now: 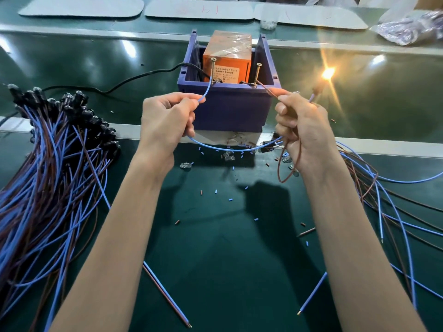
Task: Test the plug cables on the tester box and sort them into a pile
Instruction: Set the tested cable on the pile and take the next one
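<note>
Left hand (pixel 167 118), fingers curled, pinching thin blue wire (pixel 207 91), right hand (pixel 302 130) likewise pinching thin brown wire (pixel 268 90), tips seemingly touching screws (pixel 212 60) atop blue plastic tester box (pixel 230 109).

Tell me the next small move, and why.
The left hand holds the thin blue wire on one brass screw, the right hand the brown wire on the other screw, and the small bulb glows. So probably lift both ends off and lay the cable on the bundle of blue-and-brown cables at left.
</note>
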Motion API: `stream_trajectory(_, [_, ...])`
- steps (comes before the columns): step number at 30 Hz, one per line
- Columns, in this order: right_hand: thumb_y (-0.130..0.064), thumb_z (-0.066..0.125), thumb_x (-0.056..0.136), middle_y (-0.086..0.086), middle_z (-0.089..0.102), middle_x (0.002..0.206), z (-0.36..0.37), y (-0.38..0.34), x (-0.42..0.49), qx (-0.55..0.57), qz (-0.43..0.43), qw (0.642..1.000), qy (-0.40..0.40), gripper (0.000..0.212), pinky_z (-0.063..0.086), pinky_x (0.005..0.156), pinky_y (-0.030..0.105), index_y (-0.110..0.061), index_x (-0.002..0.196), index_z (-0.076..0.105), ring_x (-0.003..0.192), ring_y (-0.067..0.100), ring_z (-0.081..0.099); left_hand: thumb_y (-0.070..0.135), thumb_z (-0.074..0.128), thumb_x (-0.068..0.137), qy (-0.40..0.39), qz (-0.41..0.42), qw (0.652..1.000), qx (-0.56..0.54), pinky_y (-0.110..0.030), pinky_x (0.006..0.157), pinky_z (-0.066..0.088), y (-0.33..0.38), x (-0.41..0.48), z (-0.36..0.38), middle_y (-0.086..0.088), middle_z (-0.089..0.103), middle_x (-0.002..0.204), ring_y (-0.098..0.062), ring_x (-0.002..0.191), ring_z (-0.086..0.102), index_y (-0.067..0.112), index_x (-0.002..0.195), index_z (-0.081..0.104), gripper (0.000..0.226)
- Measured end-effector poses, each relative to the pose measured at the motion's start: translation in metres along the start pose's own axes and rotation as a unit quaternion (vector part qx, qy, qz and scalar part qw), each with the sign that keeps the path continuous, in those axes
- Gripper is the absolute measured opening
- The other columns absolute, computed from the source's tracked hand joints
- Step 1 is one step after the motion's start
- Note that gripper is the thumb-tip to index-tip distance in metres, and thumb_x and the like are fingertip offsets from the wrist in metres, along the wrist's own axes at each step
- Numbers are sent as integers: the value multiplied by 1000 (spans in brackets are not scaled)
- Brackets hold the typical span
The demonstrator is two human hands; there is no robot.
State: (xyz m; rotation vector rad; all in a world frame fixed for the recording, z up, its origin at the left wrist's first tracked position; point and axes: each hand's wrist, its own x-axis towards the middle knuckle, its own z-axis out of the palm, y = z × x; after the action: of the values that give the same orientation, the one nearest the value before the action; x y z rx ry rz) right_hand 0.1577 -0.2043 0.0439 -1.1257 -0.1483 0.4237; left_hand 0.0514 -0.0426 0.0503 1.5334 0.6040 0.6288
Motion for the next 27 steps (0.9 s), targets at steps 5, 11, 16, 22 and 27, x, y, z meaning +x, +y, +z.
stream_trajectory(5, [0,46,93,-5,46,54,1,-1,-1,-2,2,1000,2,22,14,38,14,-3,90,67,43,3,23,4,54,89,-2,0,1000,4,-15,42,34,0,0,0,12,40,39,-6,39,35,13,80,73,23])
stream_trajectory(11, [-1,47,93,-5,47,55,1,-1,0,-6,3,1000,5,20,14,38,14,-1,93,67,43,3,23,5,54,89,-6,-1,1000,6,-16,43,35,1,1,-1,12,41,39,-6,38,36,14,79,73,23])
stream_trajectory(16, [-5,44,94,-3,48,56,1,-5,0,-30,16,999,-11,24,16,34,13,-8,84,65,40,2,28,9,54,90,-31,-9,999,33,-23,51,36,4,-2,-2,10,46,42,-8,37,42,19,77,71,23])
stream_trajectory(22, [-39,32,103,-3,44,40,-11,-26,-9,-181,62,981,-28,38,15,33,16,-14,88,56,30,7,25,13,60,93,-206,-23,974,91,-16,56,43,9,-22,-14,4,70,62,-7,53,65,18,82,64,13])
stream_trajectory(27, [-25,42,98,-2,40,60,-29,-47,-19,-248,57,966,34,4,17,31,13,-24,98,38,34,2,25,7,69,85,-405,-30,910,85,-17,64,49,7,-71,-8,-9,75,81,-9,69,67,7,79,67,6])
